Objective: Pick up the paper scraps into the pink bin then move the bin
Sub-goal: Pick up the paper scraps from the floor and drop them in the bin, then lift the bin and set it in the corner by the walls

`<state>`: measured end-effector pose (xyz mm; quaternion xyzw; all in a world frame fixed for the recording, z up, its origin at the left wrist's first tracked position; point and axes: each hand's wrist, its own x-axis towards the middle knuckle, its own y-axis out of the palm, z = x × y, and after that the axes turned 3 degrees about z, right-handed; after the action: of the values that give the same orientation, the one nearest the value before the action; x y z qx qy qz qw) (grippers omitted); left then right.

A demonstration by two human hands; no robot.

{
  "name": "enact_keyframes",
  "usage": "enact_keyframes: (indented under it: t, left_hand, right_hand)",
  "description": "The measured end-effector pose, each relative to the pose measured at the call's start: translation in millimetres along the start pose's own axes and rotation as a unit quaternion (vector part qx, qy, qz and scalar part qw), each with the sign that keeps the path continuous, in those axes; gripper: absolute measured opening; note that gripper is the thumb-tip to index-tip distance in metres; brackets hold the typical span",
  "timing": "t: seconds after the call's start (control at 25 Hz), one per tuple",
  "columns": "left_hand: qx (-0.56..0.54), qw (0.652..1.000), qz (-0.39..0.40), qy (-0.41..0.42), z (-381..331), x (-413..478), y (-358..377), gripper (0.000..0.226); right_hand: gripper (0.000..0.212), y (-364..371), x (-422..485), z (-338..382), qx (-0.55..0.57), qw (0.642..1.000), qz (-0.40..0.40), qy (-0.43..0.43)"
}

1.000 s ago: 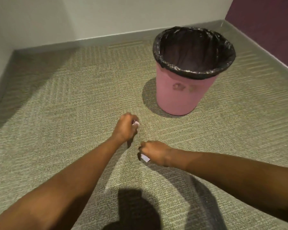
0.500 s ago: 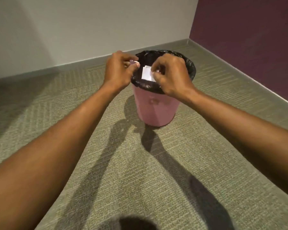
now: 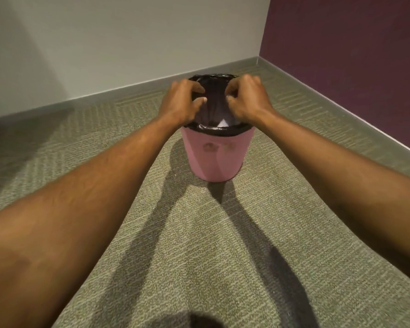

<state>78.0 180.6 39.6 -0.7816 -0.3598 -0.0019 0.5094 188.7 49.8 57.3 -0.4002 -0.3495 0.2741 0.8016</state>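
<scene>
The pink bin (image 3: 218, 159) stands on the carpet near the room's corner, lined with a black bag (image 3: 214, 130) folded over its rim. Both my hands hover over its mouth. My left hand (image 3: 181, 104) is above the left side of the rim, thumb and fingers apart, with nothing in it. My right hand (image 3: 247, 101) is above the right side, fingers loosely bent and holding nothing I can see. A white paper scrap (image 3: 223, 123) shows inside the bag, just behind the near rim. My hands hide the rest of the bin's inside.
Green-grey carpet (image 3: 199, 245) runs all around the bin. A pale wall (image 3: 128, 43) stands behind it and a dark purple wall (image 3: 353, 55) to the right; they meet in a corner just beyond the bin. My arms' shadows fall on the floor.
My hands rose from the floor with scraps pinched in them and reached over the bin. The pinches have loosened, and a white scrap now lies inside the bag.
</scene>
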Motion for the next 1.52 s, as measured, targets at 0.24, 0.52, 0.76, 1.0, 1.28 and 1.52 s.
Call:
enact_keyframes:
  t: [0.24,0.52,0.76,1.0,1.28,1.52]
  left_hand:
    - [-0.053,0.976,-0.108,-0.183,19.9,-3.8,-11.5,0.011]
    - [-0.178,0.925,-0.017,-0.335,35.9,-10.7,1.1,0.027]
    - [-0.349,0.869,0.015,-0.351,26.6,-13.9,-2.3,0.02]
    - [-0.391,0.836,0.019,-0.384,29.8,-10.8,-2.4,0.018]
    - [-0.358,0.828,0.046,-0.43,21.0,-14.2,-19.5,0.024]
    - [-0.383,0.788,0.058,-0.478,-29.6,-16.4,-93.1,0.024]
  right_hand:
    - [0.011,-22.1,-4.0,-37.2,0.012,0.983,-0.127,0.13]
    - [0.029,-4.2,0.8,-69.8,0.178,0.929,-0.019,0.324]
    - [0.011,8.1,4.7,-79.9,0.3,0.891,0.022,0.34]
    - [0.011,11.1,10.1,-82.1,0.332,0.879,0.019,0.342]
    - [0.014,-0.1,8.2,-72.3,0.349,0.868,0.04,0.35]
    - [0.015,-69.0,4.3,-32.5,0.364,0.854,0.055,0.368]
